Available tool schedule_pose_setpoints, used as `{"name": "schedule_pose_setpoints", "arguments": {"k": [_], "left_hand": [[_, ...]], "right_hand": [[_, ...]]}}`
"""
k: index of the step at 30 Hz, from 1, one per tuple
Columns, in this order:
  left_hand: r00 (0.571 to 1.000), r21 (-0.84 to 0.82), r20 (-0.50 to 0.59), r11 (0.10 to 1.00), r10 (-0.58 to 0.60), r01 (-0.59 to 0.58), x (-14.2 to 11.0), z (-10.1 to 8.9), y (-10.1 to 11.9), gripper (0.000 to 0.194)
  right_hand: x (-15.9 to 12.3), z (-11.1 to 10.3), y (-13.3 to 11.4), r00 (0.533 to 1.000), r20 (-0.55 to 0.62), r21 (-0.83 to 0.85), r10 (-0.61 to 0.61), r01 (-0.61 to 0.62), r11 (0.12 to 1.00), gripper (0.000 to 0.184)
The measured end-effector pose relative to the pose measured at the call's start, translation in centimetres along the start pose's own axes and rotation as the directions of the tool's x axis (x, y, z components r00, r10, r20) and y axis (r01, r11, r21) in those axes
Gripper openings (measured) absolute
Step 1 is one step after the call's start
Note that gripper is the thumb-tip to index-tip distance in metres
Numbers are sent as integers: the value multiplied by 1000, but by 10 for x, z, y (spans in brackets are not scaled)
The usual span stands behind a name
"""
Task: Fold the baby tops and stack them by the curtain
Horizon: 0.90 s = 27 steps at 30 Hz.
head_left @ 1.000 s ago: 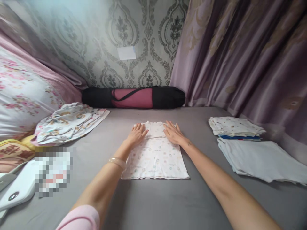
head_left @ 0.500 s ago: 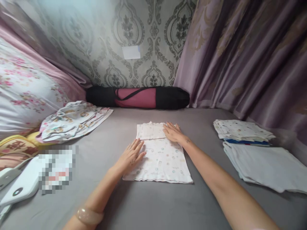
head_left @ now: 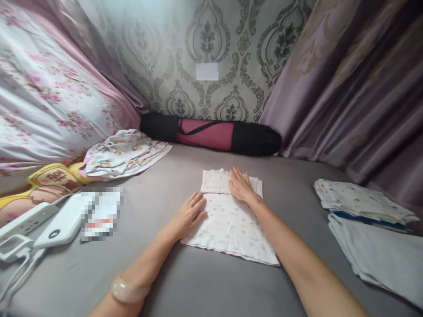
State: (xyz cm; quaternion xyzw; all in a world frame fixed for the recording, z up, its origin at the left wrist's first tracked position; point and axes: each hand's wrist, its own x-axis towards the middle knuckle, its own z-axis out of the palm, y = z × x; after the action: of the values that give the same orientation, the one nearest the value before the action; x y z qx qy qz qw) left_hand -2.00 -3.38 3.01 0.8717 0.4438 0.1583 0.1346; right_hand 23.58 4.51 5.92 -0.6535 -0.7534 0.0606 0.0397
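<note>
A white cloth with a small pastel print [head_left: 234,226] lies flat on the grey bed sheet [head_left: 211,286], its far end folded over toward me in a band. My left hand [head_left: 189,214] rests open on the cloth's left edge, fingers reaching just below the fold line. Flat on the folded band is my right hand [head_left: 242,185], its fingers stretched out and pointing away from me. Neither hand grips anything. The right hand and forearm cover part of the cloth's right side.
Right: folded printed cloths [head_left: 360,198] and a pale folded cloth [head_left: 386,253]. Left: a crumpled printed cloth [head_left: 124,154], a yellow cushion [head_left: 49,180], a white power bank [head_left: 64,220], a power strip [head_left: 28,220] with cables. A black and maroon roll bag [head_left: 208,134] lies along the wall.
The camera view has turned left, so everything shifts rightward in the picture. My right hand has slid slightly left across the folded band, uncovering its right corner. My left hand stays at the left edge.
</note>
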Motion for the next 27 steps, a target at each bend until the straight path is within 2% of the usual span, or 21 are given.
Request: {"name": "schedule_pose_setpoints", "arguments": {"k": [2, 6, 10, 14, 18, 22, 24, 27], "left_hand": [[1000, 2, -3, 1000, -13, 13, -2, 1, -1, 55], [998, 2, -46, 999, -53, 53, -4, 6, -4, 56], [996, 3, -74, 999, -45, 46, -3, 11, -9, 60], [997, 20, -67, 999, -48, 50, -3, 14, -13, 58], [994, 21, -111, 1000, 11, -9, -4, 12, -16, 54], [974, 11, -157, 986, 164, -164, -2, 4, -3, 48], [971, -6, -98, 975, 220, -221, 0, -1, 10, 49], [959, -20, 86, 963, 270, -270, 3, -6, 31, 55]], "right_hand": [[6, -1, -23, 996, -37, 25, -84, 84, 996, 61], [20, 7, -63, 978, -8, 98, -207, 207, 973, 58], [27, 25, -83, 983, -28, 131, -182, 184, 974, 54], [27, 35, -87, 983, -79, 177, -169, 180, 968, 53], [18, 26, -72, 969, -68, 309, -239, 248, 918, 56], [-25, 11, -35, 948, -81, 307, -308, 318, 897, 58], [-56, 5, -13, 944, -57, 261, -325, 329, 908, 58], [-99, -2, 13, 950, -2, 196, -312, 307, 931, 58]]}}
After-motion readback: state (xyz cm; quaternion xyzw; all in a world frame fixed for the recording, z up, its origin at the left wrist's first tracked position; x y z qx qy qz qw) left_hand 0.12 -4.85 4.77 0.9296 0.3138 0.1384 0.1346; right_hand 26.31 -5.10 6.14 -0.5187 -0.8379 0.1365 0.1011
